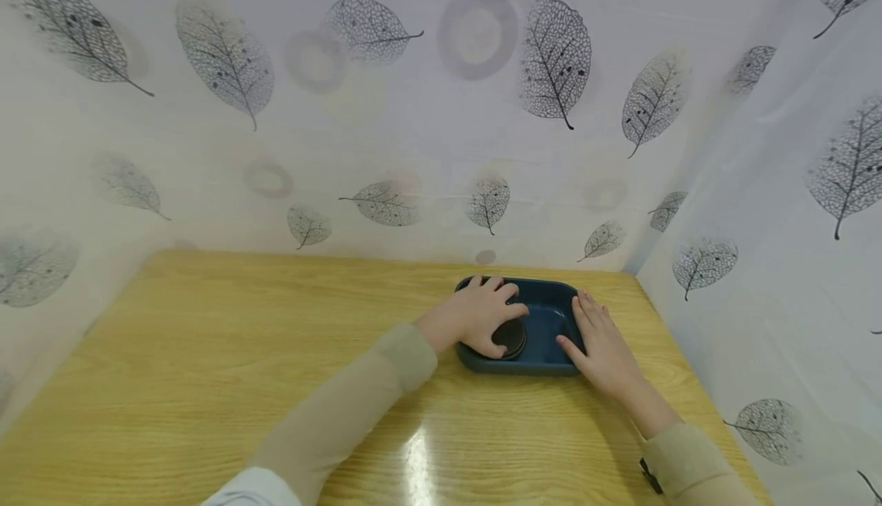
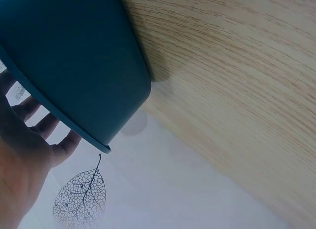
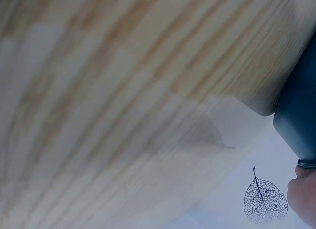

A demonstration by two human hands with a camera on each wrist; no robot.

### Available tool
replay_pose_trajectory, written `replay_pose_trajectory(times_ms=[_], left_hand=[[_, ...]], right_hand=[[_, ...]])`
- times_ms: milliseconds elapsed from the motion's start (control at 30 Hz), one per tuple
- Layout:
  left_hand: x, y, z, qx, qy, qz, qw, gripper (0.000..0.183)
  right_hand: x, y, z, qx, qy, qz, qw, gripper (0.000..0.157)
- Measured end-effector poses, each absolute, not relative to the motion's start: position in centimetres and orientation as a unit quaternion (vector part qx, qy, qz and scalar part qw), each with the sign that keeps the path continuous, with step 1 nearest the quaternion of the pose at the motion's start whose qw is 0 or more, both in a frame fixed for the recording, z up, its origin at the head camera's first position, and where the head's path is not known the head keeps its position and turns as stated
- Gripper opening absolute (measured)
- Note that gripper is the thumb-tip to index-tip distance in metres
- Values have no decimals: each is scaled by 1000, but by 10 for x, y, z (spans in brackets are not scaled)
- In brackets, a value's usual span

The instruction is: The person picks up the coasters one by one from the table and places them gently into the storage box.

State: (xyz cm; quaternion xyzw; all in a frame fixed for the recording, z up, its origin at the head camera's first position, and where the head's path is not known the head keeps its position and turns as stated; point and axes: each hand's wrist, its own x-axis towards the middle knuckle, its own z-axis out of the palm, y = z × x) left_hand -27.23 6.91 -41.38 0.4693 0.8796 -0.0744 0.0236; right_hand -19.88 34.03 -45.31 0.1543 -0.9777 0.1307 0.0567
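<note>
A dark blue rectangular tub (image 1: 547, 370) with rounded corners stands on the table. In its left end sits a dark round thing (image 1: 511, 337) with a ringed edge, partly covered by my left hand (image 1: 478, 315). The left thumb lies at its near side and the forefinger curves over its far side; the other fingers spread towards the tub's back rim. In the left wrist view, the left fingers (image 2: 46, 124) show above the rim, beyond the tub's outer wall (image 2: 94, 66). My right hand (image 1: 602, 349) rests along the tub's right rim with fingers nearly straight, thumb over the near right corner.
The wood-grain table (image 1: 241, 360) stretches left and in front of the tub. A white leaf-print curtain (image 1: 427, 131) hangs behind it and along the right side, close to the tub. A small black object (image 1: 650, 477) shows at the right sleeve.
</note>
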Motion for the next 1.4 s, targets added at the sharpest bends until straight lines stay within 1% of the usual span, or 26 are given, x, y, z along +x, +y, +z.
replay_pose_trajectory(times_ms=[367,567,800,967,1100,1267,1400], left_hand=[[-270,57,-412,471,879,-70,8,74],[-271,43,-410,468,883,-38,12,73],[-272,19,-413,463,886,-6,-3,72],[-270,0,-414,454,891,23,-4,73],[-266,-15,-414,444,895,35,-2,75],[-258,-36,-417,433,900,40,-16,74],[-252,-55,-418,421,906,44,-25,74]], right_hand=[[-200,342,-455,154,-978,128,59,83],[-199,342,-454,157,-977,131,67,83],[-199,343,-452,160,-976,133,68,83],[-200,342,-450,158,-976,131,65,82],[-200,341,-449,159,-977,131,60,83],[-200,341,-447,159,-978,125,52,84],[-200,342,-448,166,-977,123,58,85]])
